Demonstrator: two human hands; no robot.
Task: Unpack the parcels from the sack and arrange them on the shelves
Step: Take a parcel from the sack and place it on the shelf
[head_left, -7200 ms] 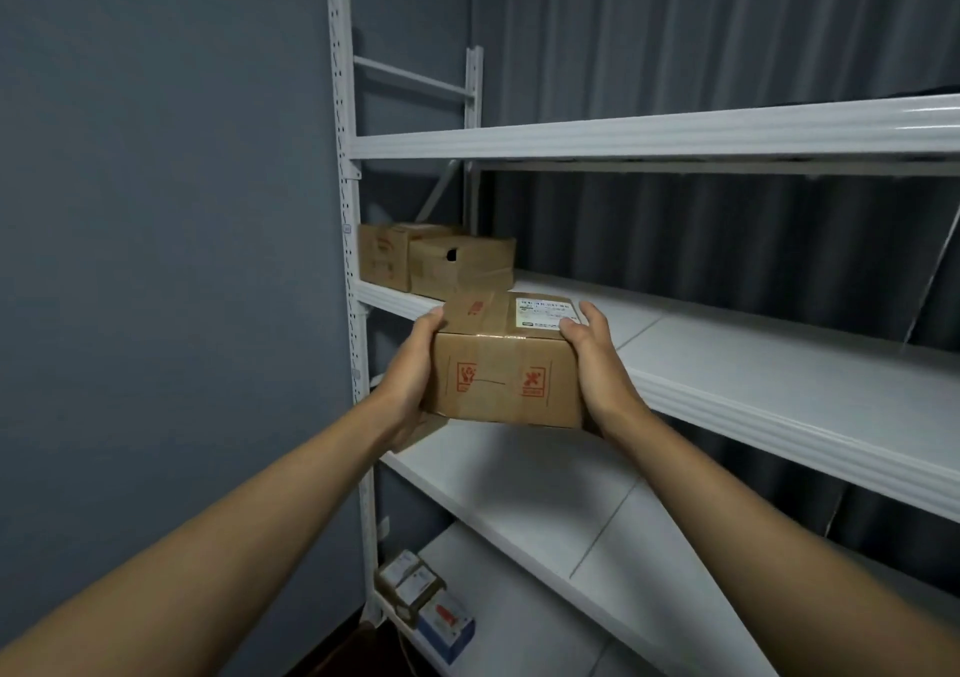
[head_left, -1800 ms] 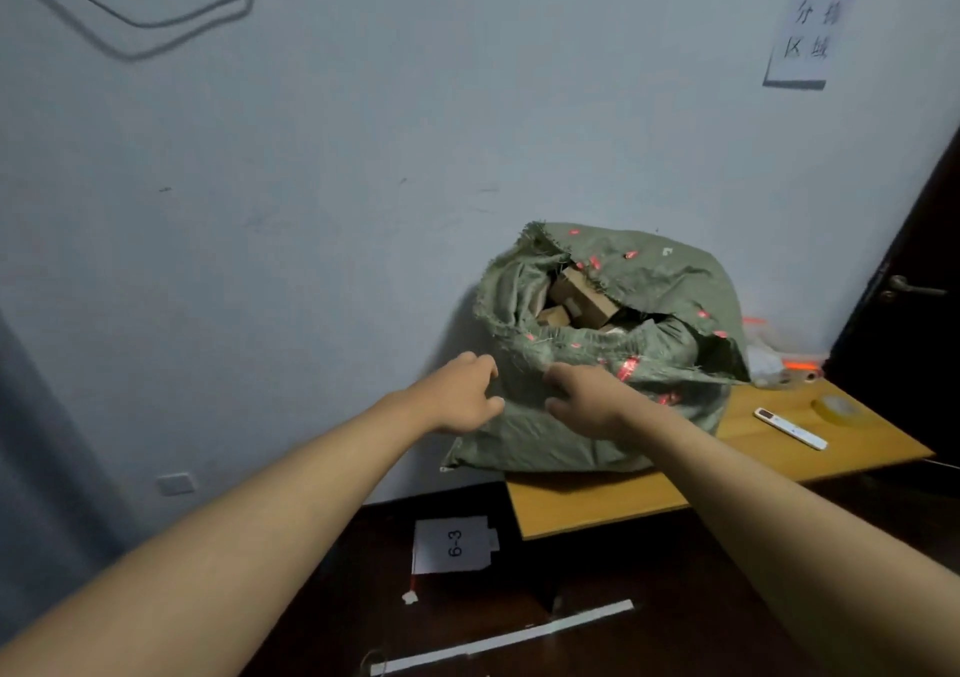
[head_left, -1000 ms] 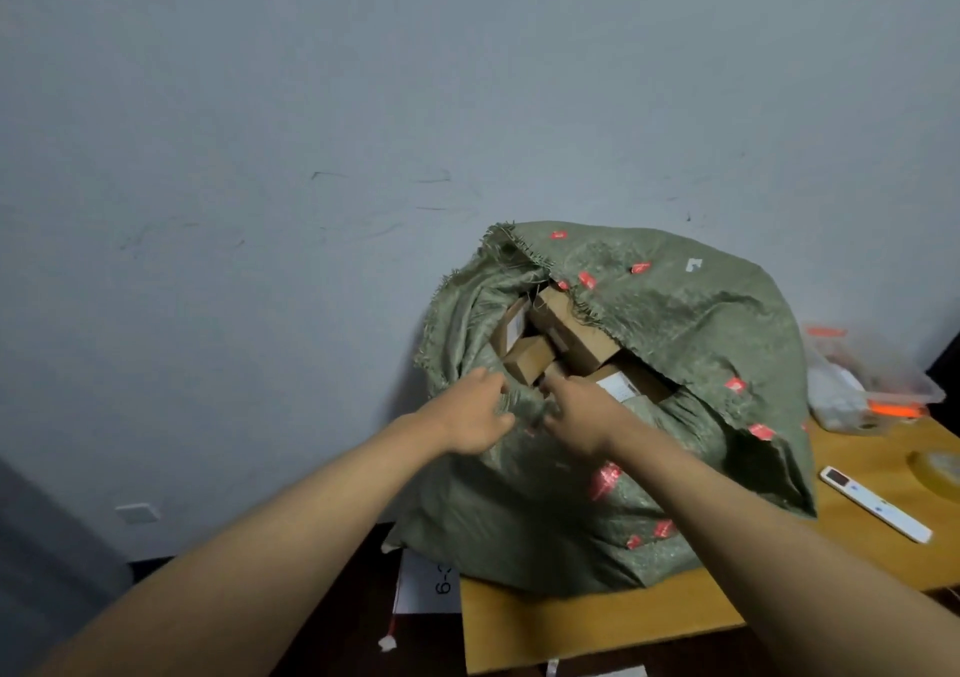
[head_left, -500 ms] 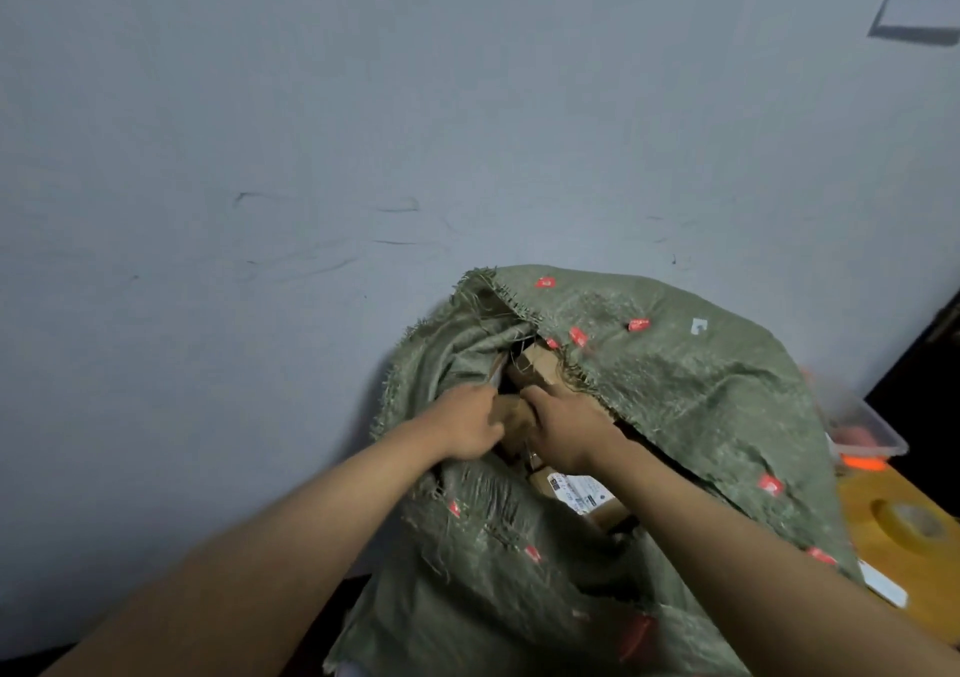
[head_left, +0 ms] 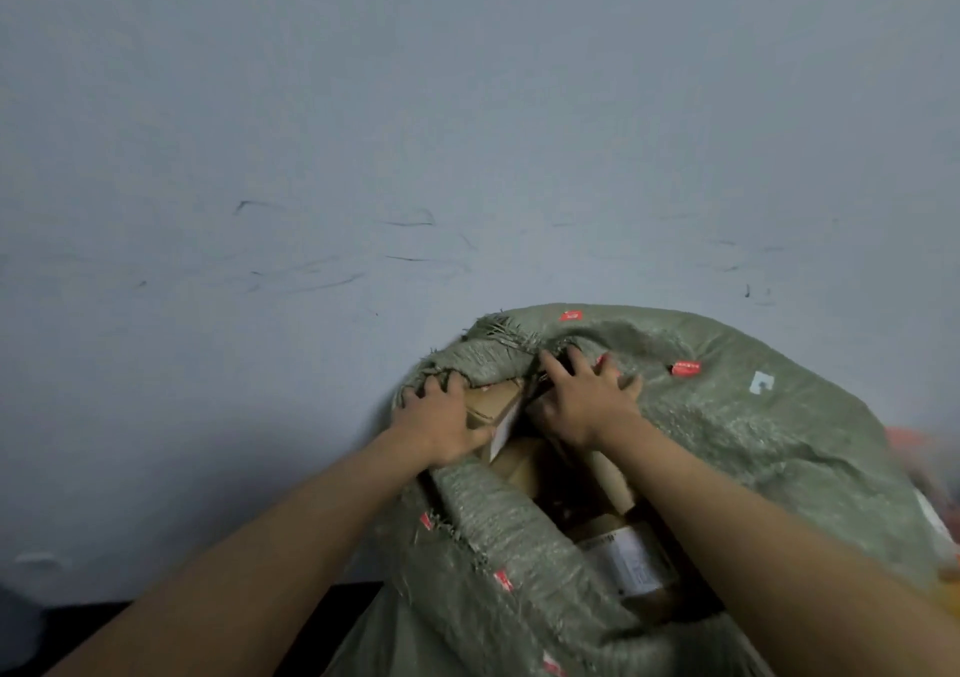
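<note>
Both hands have gone deeper into the sack (head_left: 727, 442) mouth: my left hand (head_left: 441, 424) now grips a cardboard parcel (head_left: 491, 406) just inside the rim. My right hand (head_left: 584, 401) lies beside it, fingers (head_left: 553, 364) spread and holding nothing I can see. I judge the lift-out comes next.

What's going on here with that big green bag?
A person is digging into a green woven sack full of cardboard parcels. Both hands are at its open mouth: the left hand grips a small brown box near the sack's frayed edge, and the right hand lies with fingers spread over another parcel just under the rim. More parcels sit deeper inside, one with a white label. Nothing has been lifted out yet at this moment.
</note>
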